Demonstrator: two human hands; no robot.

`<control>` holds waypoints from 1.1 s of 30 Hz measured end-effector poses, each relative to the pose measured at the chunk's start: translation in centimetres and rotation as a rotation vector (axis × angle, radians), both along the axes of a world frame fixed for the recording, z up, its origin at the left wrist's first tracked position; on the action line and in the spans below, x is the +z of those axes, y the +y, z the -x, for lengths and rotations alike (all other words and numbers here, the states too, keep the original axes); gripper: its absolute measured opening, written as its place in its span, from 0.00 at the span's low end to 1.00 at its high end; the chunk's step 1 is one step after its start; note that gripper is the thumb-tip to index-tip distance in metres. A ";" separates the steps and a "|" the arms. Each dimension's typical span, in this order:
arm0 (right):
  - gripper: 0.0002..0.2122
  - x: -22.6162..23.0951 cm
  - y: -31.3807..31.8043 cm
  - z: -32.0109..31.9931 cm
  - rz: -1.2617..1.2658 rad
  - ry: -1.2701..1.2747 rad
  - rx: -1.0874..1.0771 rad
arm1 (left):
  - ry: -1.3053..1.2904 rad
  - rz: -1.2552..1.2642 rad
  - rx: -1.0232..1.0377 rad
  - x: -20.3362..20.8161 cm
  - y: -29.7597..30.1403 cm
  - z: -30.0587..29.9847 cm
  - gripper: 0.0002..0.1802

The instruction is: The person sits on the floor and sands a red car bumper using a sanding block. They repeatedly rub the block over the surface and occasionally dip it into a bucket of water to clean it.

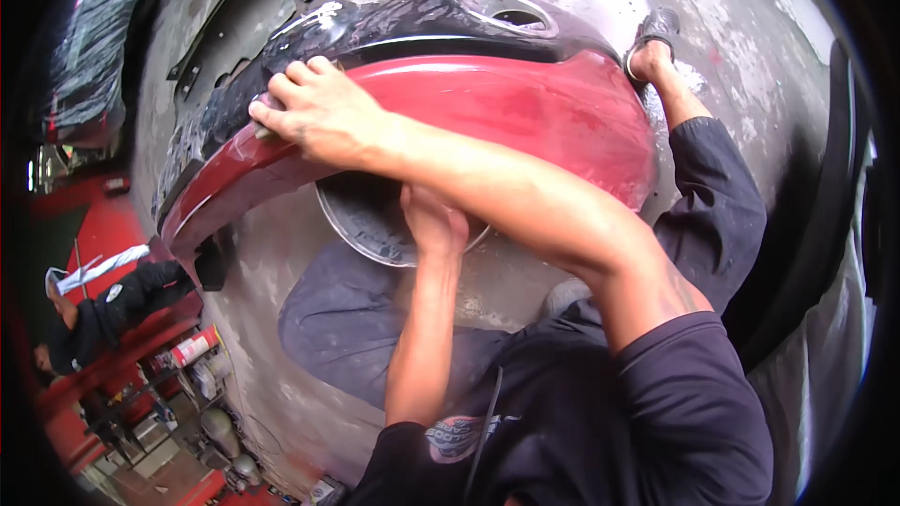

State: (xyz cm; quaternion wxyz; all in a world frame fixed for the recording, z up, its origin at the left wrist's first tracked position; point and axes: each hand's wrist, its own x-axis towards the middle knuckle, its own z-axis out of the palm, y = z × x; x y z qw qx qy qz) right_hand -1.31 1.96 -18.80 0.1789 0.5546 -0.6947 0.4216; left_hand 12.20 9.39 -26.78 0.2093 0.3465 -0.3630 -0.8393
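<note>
A red and black car bumper [525, 117] lies across the floor in front of me, wet and glossy in places. An oval opening [511, 17] with a pale rim sits in its black far section. My right hand [323, 117] reaches across to the bumper's left part, its fingers curled over a small pad-like piece [266, 105] mostly hidden under them. Below the bumper's near edge stands a round dark bucket [361, 236]. My left hand [433, 220] is at this bucket, under my right forearm; its fingers are hidden.
Dark trim strips [225, 33] lie beyond the bumper. A plastic-wrapped part [98, 47] stands at the far left. Another person [103, 319] with a white cloth is at the left, near a cluttered shelf [192, 370]. Long black panels [806, 225] stand at my right.
</note>
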 end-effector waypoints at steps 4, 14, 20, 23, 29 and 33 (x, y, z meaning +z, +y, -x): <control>0.29 -4.9 14.8 4.7 0.095 -0.065 -0.083 | 0.121 -0.020 -0.020 1.8 -0.1 -0.4 0.30; 0.21 -0.5 1.9 -0.6 0.106 -0.042 -0.078 | 0.049 0.017 -0.080 -2.6 -2.4 -1.5 0.29; 0.25 -12.5 28.6 7.2 -0.052 -0.254 -0.376 | 0.039 0.025 0.006 1.0 -0.1 0.7 0.31; 0.21 -11.2 26.5 6.0 0.049 -0.494 -0.272 | 0.065 0.029 -0.054 1.1 0.1 0.5 0.33; 0.31 -3.0 11.6 2.4 0.227 -0.164 -0.074 | 0.018 0.068 -0.043 0.4 -0.6 -0.1 0.33; 0.29 -11.7 26.6 6.1 0.043 -0.356 -0.260 | 0.003 0.055 0.023 1.4 -0.4 0.0 0.32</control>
